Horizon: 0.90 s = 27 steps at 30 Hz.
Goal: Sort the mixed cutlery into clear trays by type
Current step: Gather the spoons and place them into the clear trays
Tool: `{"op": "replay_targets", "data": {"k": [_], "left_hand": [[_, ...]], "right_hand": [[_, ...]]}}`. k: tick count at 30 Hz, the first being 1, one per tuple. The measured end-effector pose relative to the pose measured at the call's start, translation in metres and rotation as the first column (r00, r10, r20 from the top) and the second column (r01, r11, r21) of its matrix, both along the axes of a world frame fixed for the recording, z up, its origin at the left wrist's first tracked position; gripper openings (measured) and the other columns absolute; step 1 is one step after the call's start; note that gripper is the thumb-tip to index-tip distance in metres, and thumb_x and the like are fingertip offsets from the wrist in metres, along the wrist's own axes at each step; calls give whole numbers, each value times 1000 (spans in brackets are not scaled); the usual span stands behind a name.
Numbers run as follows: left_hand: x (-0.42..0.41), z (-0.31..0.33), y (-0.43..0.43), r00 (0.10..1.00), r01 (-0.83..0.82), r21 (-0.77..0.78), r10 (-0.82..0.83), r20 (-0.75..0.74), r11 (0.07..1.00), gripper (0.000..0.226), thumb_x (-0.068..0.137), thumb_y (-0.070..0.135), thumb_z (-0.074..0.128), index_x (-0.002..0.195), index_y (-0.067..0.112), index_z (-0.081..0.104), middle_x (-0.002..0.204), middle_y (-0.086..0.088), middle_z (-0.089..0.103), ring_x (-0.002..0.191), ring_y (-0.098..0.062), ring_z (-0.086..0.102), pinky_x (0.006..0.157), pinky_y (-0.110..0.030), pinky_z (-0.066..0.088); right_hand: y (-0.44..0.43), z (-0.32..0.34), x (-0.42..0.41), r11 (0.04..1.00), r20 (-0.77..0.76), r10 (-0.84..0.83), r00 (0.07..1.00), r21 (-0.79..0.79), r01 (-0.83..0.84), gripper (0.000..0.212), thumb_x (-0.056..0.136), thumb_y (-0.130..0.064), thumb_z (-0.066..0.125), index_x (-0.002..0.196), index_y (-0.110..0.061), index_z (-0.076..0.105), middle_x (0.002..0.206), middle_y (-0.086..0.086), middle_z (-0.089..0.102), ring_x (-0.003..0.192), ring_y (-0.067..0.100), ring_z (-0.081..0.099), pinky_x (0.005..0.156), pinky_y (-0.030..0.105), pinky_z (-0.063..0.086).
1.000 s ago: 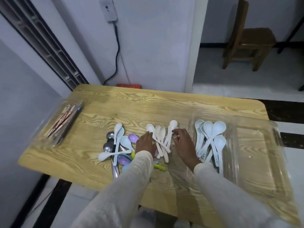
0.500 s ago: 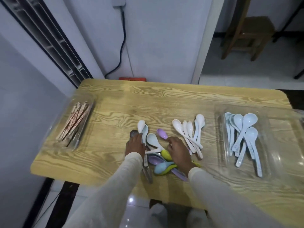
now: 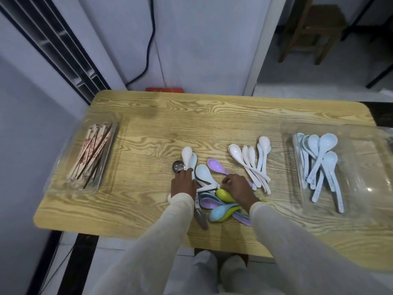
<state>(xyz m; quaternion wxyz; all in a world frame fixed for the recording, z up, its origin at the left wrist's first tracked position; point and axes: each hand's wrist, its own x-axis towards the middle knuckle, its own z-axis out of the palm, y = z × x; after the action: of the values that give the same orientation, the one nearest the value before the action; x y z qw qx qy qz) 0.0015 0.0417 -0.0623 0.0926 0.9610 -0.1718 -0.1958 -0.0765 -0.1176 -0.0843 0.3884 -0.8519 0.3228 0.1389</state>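
Observation:
A mixed pile of coloured plastic spoons [image 3: 222,207], green, blue and purple, lies near the front edge of the wooden table [image 3: 159,124]. My left hand [image 3: 184,185] lies over the left of the pile, fingers curled down on the neck of a metal spoon [image 3: 178,166]. My right hand [image 3: 237,189] is on the right of the pile, its fingertips pinching the handle end of a white spoon [image 3: 204,174]. Several white spoons [image 3: 253,165] lie grouped right of my hands. A clear tray [image 3: 361,188] at the right holds pale blue spoons [image 3: 319,165].
A clear tray [image 3: 63,182] at the table's left end holds chopsticks [image 3: 93,154]. A single purple spoon [image 3: 215,166] lies between the two spoon groups. A wall with a black cable [image 3: 148,50] stands behind the table, and a wooden chair [image 3: 310,33] at the back right.
Both hands left the white spoon group and moved left onto the mixed pile. The left hand went to the metal spoon, the right to the white spoon's handle. The view shifted left.

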Motion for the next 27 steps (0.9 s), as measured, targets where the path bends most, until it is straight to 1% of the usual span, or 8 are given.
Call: {"op": "replay_targets", "data": {"k": [5, 10, 13, 14, 17, 21, 25, 27], "left_hand": [[-1, -2, -7, 997, -59, 100, 64, -48, 993, 33, 95, 27, 45, 123, 11, 46, 129, -10, 48, 121, -27, 45, 100, -35, 33], [0, -5, -18, 986, -132, 153, 145, -81, 979, 39, 90, 31, 53, 121, 10, 44, 125, -10, 52, 118, -28, 49, 100, -34, 33], [0, -5, -24, 983, -156, 189, 172, -71, 970, 38, 88, 26, 55, 121, 9, 44, 125, -11, 52, 117, -28, 51, 100, -34, 34], [0, -5, -26, 981, -165, 198, 182, -69, 966, 38, 88, 24, 54, 121, 8, 43, 125, -12, 52, 117, -29, 51, 100, -34, 34], [2, -2, -34, 966, -216, 218, 241, -93, 952, 42, 86, 18, 55, 122, 6, 40, 127, -14, 50, 119, -29, 50, 102, -33, 34], [3, 3, -42, 928, -322, 212, 352, -120, 923, 48, 83, 22, 61, 123, 4, 40, 129, -16, 48, 121, -29, 49, 103, -35, 35], [3, 16, -51, 903, -385, 195, 412, -124, 902, 39, 87, 20, 53, 123, 5, 46, 129, -13, 50, 121, -28, 49, 100, -37, 38], [4, 22, -56, 894, -392, 170, 418, -159, 904, 39, 92, 24, 48, 127, 6, 45, 132, -13, 47, 124, -28, 47, 100, -37, 37]], "right_hand": [[0, 0, -3, 1000, -40, 25, 999, 2, -25, 22, 74, -29, 78, 90, -16, 71, 94, 4, 71, 95, 21, 64, 85, 33, 49], [-1, 1, 2, 988, -133, 138, 982, -48, -145, 27, 76, -30, 76, 97, -13, 70, 104, 5, 68, 102, 23, 61, 81, 29, 46], [-2, 3, 5, 971, -134, 212, 968, -84, -224, 20, 81, -31, 70, 89, -13, 68, 96, 10, 66, 97, 27, 63, 72, 28, 43], [-4, 3, 6, 969, -111, 213, 971, -104, -224, 19, 84, -30, 65, 90, -12, 66, 95, 11, 65, 97, 29, 62, 72, 29, 42], [-13, 5, 6, 975, 19, 174, 985, -141, -170, 22, 89, -24, 56, 105, -8, 59, 103, 14, 64, 98, 31, 60, 76, 33, 43], [-24, 18, 6, 987, 200, 131, 971, -117, -109, 14, 88, -16, 58, 99, -8, 56, 89, 9, 63, 86, 27, 59, 67, 30, 34], [-31, 28, 6, 993, 257, 70, 964, -111, -43, 17, 91, -18, 56, 104, -8, 55, 89, 7, 62, 81, 24, 56, 67, 28, 33], [-36, 29, 5, 997, 275, 27, 961, -76, -6, 10, 91, -16, 55, 97, -9, 54, 85, 7, 61, 77, 23, 55, 66, 28, 34]]}}
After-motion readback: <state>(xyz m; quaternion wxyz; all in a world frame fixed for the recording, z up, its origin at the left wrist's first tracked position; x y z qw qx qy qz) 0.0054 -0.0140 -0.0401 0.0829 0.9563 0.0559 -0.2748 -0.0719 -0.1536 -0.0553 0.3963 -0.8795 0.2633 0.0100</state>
